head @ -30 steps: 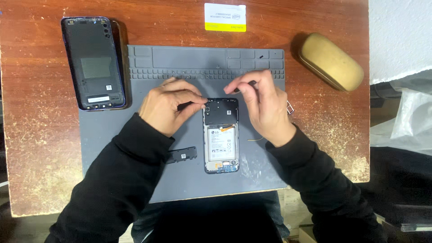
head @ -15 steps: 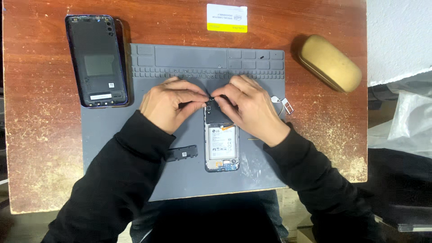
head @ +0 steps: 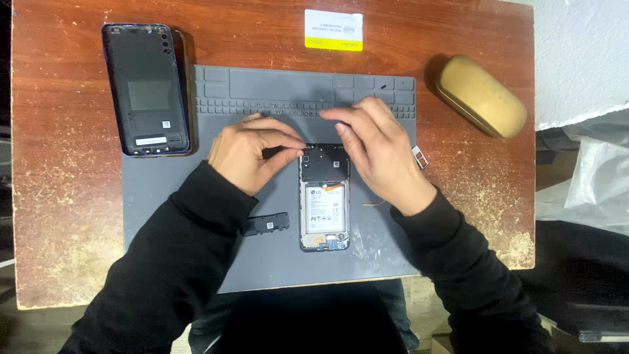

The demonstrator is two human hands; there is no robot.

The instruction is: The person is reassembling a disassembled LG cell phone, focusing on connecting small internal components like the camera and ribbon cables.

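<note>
Phone (head: 324, 200) lies open, back up, in the middle of the grey mat (head: 164, 216), and we see its white battery and the dark upper cover. Its long axis runs straight away from us, with the camera end far and the connector end near. Our left hand (head: 252, 154) rests on the mat just left of the upper end; thumb and forefinger are pressed together on something small and dark at the top left corner of the phone, but we cannot tell what it is. Our right hand (head: 377, 154) lies over the top right corner, fingers stretched and slightly apart toward the mat's small compartments, holding nothing that we can see. Both hands are equally near the upper end; the lower end is free. A small black part (head: 267, 225) lies on the mat left of the phone, near our left sleeve. The back cover (head: 145, 88) lies on the wooden table (head: 59, 196), left of the mat and parallel to the phone. A tan case (head: 481, 95) lies at the far right, a white and yellow card (head: 333, 30) at the far edge
</note>
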